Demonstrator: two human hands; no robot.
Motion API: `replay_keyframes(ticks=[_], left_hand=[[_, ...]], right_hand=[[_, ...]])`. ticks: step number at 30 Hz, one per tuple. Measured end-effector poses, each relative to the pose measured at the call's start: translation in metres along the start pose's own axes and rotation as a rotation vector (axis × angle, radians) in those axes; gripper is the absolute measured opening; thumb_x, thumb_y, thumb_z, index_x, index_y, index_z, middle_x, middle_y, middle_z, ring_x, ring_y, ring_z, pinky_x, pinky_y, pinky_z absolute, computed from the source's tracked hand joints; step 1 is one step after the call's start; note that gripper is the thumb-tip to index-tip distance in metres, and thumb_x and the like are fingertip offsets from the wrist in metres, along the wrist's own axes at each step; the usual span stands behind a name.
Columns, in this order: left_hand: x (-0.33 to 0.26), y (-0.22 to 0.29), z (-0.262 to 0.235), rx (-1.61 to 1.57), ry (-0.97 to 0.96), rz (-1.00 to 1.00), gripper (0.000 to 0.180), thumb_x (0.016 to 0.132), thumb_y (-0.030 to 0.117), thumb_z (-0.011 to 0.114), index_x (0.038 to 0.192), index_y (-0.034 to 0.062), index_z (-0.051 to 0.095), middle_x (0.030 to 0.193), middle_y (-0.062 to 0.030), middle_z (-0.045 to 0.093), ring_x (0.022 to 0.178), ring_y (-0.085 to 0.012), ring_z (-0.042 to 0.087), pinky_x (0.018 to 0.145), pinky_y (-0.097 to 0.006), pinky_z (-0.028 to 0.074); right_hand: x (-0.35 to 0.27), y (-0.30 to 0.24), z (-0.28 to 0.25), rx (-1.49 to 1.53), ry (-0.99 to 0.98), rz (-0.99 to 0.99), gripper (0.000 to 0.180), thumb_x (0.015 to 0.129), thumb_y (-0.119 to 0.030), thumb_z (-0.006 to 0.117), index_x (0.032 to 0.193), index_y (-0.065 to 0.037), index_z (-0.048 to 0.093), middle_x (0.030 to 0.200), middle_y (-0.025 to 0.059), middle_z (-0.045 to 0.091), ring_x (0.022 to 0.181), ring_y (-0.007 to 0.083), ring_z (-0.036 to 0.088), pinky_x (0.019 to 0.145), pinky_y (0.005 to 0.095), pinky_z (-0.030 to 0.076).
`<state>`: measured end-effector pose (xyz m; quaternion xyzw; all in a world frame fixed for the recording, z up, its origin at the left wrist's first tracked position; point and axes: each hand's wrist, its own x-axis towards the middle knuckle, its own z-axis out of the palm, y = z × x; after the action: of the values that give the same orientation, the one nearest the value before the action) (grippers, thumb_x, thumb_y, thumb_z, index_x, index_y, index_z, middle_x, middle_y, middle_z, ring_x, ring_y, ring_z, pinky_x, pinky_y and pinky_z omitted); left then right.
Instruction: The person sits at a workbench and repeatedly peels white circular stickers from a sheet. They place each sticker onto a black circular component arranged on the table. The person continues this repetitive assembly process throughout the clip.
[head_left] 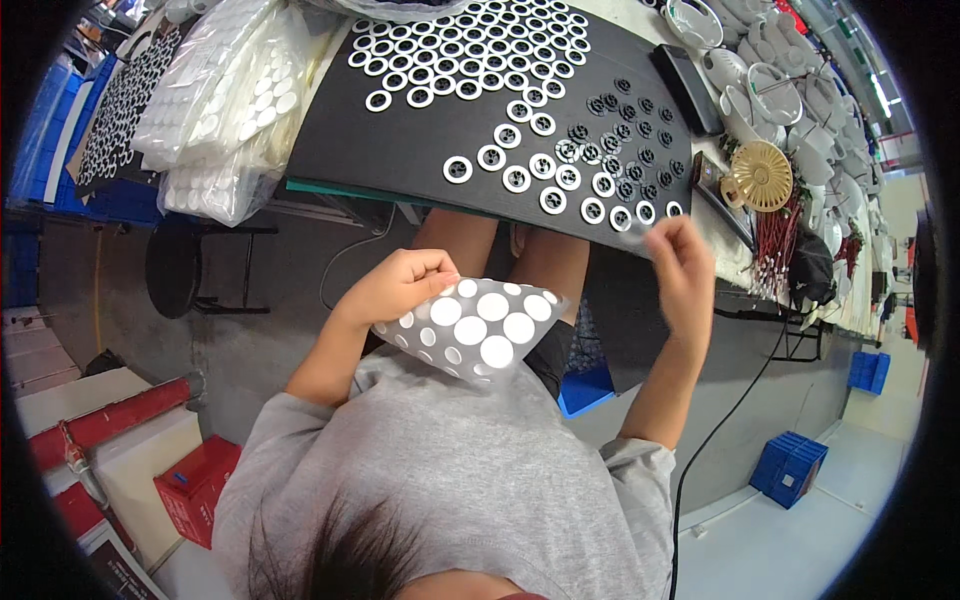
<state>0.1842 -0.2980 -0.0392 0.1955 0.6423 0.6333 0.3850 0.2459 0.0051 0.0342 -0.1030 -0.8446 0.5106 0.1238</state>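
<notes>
Nearest: person in a grey T-shirt point(470, 470), seated, forearms rising from the lower edge.

Left hand point(400, 285): fingers curled together, pinching the upper left corner of a grey backing sheet dotted with white round stickers point(480, 325); the sheet hangs over the lap, below the near edge of the table.

Right hand point(685, 270): raised at the table's near right edge, fingertips drawn together on a small pale piece, too blurred to tell what it is.

Black rectangular work mat point(400, 140): lies on the table, its near edge overhanging the knees.

White rings with dark centres point(520, 175): loose rows towards the mat's near right corner. Plain white rings point(470, 40): dense rows at the mat's far edge.

Clear plastic bags of white discs point(230, 100): stacked just beside the mat's left edge.

Small round beige fan point(762, 175): on the table beyond the mat's right edge.
</notes>
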Motion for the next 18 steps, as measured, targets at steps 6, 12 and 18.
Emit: replay_keyframes(ticks=[6,12,18], left_hand=[[-0.002,-0.001,0.002,-0.066,-0.016,-0.084,0.014,0.085,0.014,0.058,0.086,0.0013,0.054,0.073,0.0020,0.056,0.067,-0.0013,0.048,0.058,-0.017,0.040],[-0.003,0.001,0.002,-0.044,0.012,-0.062,0.029,0.074,0.021,0.070,0.088,0.0033,0.052,0.078,0.0021,0.055,0.071,-0.0022,0.048,0.062,-0.018,0.040],[-0.001,0.001,0.000,0.021,0.026,-0.072,0.032,0.071,0.021,0.073,0.087,0.0039,0.052,0.078,0.0024,0.054,0.071,-0.0028,0.047,0.062,-0.018,0.039]], right_hand=[[0.053,0.047,-0.022,-0.233,0.072,0.069,0.015,0.080,-0.011,0.058,0.081,0.004,0.057,0.068,0.0017,0.056,0.063,0.0077,0.049,0.058,0.0221,0.040],[0.062,0.052,-0.017,-0.397,0.120,0.084,0.019,0.079,-0.014,0.059,0.082,0.005,0.060,0.069,0.0090,0.061,0.062,0.0125,0.056,0.059,0.0264,0.044],[0.063,0.052,-0.014,-0.480,0.172,0.062,0.020,0.077,-0.015,0.059,0.080,0.005,0.060,0.067,0.0122,0.061,0.060,0.0165,0.057,0.059,0.0290,0.045]])
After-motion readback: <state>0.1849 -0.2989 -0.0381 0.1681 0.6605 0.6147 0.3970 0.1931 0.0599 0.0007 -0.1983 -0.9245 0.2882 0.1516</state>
